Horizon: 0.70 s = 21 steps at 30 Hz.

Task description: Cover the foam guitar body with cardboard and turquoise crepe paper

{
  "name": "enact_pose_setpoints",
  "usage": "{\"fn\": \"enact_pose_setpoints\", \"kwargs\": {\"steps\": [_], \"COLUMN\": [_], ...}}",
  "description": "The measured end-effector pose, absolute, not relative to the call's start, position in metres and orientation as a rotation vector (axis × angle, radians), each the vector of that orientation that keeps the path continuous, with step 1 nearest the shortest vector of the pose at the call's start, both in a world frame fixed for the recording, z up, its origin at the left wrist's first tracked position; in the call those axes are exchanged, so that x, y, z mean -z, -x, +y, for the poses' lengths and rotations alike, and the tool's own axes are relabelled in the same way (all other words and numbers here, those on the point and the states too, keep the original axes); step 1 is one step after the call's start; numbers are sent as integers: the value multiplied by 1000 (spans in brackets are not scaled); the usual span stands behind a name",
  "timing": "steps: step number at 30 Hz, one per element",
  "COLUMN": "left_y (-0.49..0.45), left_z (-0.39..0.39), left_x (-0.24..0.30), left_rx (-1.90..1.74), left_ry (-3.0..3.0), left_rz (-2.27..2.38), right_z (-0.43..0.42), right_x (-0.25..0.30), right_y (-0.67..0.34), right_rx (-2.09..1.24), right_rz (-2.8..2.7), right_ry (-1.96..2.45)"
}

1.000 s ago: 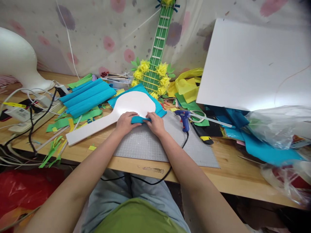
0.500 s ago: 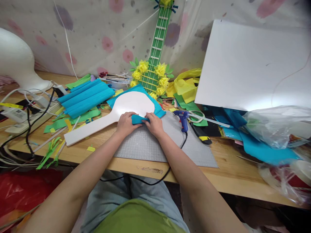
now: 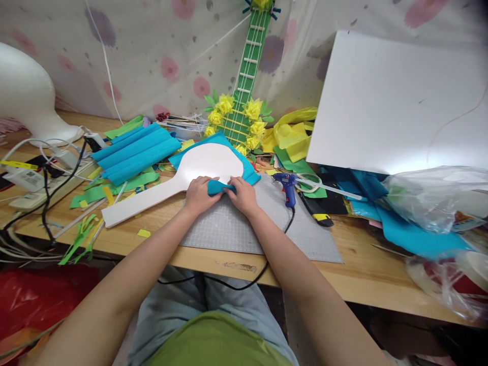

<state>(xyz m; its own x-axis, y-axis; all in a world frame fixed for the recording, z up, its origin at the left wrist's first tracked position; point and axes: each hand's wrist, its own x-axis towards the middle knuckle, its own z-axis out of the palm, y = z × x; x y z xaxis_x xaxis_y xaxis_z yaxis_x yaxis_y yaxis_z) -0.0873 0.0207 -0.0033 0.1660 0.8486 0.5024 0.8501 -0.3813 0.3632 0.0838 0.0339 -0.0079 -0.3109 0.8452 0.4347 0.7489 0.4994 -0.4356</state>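
Observation:
A white foam cut-out shaped like a small guitar (image 3: 206, 161) lies on blue crepe paper (image 3: 249, 172) at the far edge of a grey cutting mat (image 3: 244, 229). Both hands rest on its near rim. My left hand (image 3: 199, 193) presses a folded flap of the blue paper onto the white board, fingers closed over it. My right hand (image 3: 242, 192) pinches the same blue flap from the right side. The two hands almost touch at the fold.
A blue glue gun (image 3: 286, 184) and scissors (image 3: 310, 182) lie right of the hands. Folded blue crepe strips (image 3: 133, 151), green scraps, a power strip (image 3: 41, 185) with cables sit left. A green paper guitar with yellow flowers (image 3: 244, 91) leans behind. A white board (image 3: 396, 101) and plastic bags (image 3: 438, 198) stand right.
The hands stay on the blue fold; the fingers shift only slightly along the board's edge. Nothing else has moved.

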Motion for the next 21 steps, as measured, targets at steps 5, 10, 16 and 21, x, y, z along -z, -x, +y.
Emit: {"fn": "enact_pose_setpoints", "kwargs": {"steps": [5, 10, 16, 21], "left_y": [105, 112, 116, 129], "left_z": [22, 25, 25, 19], "left_x": [2, 13, 12, 0], "left_rx": [1097, 1066, 1010, 995], "left_ry": [2588, 2600, 2601, 2670], "left_rz": [-1650, -1556, -1648, -1548], "right_z": [33, 34, 37, 36], "right_x": [9, 11, 16, 15], "right_y": [-84, -83, -79, -78], "right_rx": [-154, -84, 95, 116], "right_rz": [-2125, -2163, -2212, -2257], "right_ry": [1292, 1251, 1210, 1268]}}
